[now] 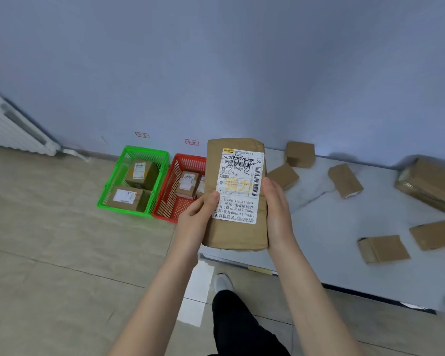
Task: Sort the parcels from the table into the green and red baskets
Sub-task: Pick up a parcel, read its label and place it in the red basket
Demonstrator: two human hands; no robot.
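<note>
Holding a tall brown parcel [235, 235] upright in the air over the near left corner of the table [319, 227], the person seems to be reading its white label [239, 186] before choosing a basket. The left hand [198, 217] clasps the left edge with its thumb pressed on the label and its fingers tucked out of sight behind. The right hand [278, 217] clamps the right edge the same way, one digit lying along the front; I cannot tell how the hidden ones sit. The green basket [121, 211] and red basket [165, 217] stand side by side on the floor against the far wall, left of the table, each already holding a couple of boxes. More loose parcels [344, 179] lie scattered across the table to the right. The wrapping looks like creased brown paper, rounded at the corners, so I would guess a soft skin over something firm. The label's mention of 750 mL suggests a bottle, hence some weight and a risk if dropped; gripping both long edges low down, as now, looks sound, and lowering it into a basket seems wiser than tossing it.
</note>
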